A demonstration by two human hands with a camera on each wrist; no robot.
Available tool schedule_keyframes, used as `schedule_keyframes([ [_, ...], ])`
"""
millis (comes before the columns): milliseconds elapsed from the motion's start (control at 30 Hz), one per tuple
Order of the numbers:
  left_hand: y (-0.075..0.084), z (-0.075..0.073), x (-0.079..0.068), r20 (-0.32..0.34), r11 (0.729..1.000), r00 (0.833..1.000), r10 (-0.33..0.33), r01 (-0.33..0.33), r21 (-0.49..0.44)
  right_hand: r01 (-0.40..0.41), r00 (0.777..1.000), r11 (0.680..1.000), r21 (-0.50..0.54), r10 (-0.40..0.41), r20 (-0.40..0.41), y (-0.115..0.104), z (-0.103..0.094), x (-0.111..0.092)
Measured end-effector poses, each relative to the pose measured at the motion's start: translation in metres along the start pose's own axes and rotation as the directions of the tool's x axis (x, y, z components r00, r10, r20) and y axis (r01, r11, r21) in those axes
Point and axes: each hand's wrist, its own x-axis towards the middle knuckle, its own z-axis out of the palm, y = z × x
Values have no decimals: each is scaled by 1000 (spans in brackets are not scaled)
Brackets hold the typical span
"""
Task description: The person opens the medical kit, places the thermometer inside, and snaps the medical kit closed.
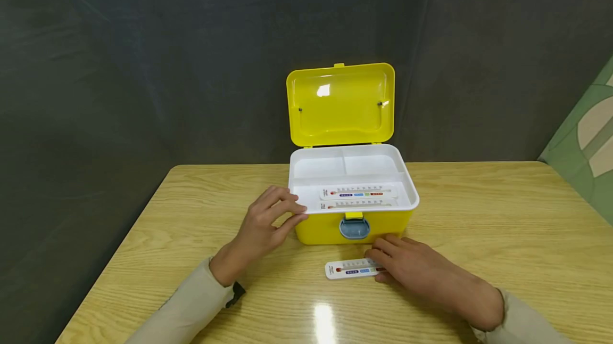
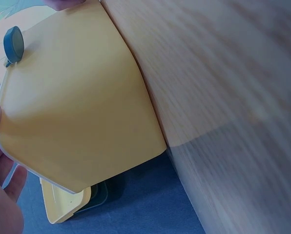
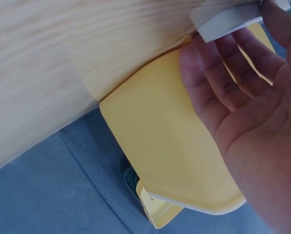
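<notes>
A yellow storage box (image 1: 321, 230) stands on the table with its lid (image 1: 342, 104) raised. Two white thermometers lie side by side in the front compartment of its white tray (image 1: 306, 172): one upper (image 1: 359, 195), one lower (image 1: 356, 205) along the front wall. My left hand (image 1: 263, 221) holds the box's front left corner at the rim, thumb outside and fingers over the edge. In front of the box, my right hand (image 1: 426, 269) pinches the right end of a third thermometer (image 1: 351, 269) between thumb and fingers; that end is hidden in the head view.
A blue-grey latch (image 1: 354, 228) hangs on the box front. The wooden table (image 1: 230, 301) ends at a dark cloth wall (image 1: 215, 67) behind the lid. A green patterned surface (image 1: 589, 147) rises at the right.
</notes>
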Motion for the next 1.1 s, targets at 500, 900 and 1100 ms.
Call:
schedule_keyframes([
  [500, 0, 0, 0, 2, 1000, 1000, 8, -8, 4, -19, 999, 1000, 15, 18, 45, -3, -5, 2],
  [900, -1, 0, 0, -5, 1000, 1000, 24, -24, 3, -31, 999, 998, 49, 30, 12, -5, -5, 1],
  [1100, -1, 1, 0, -8, 999, 999, 37, -37, 4, -40, 999, 998, 48, 40, 19, -6, -6, 1],
])
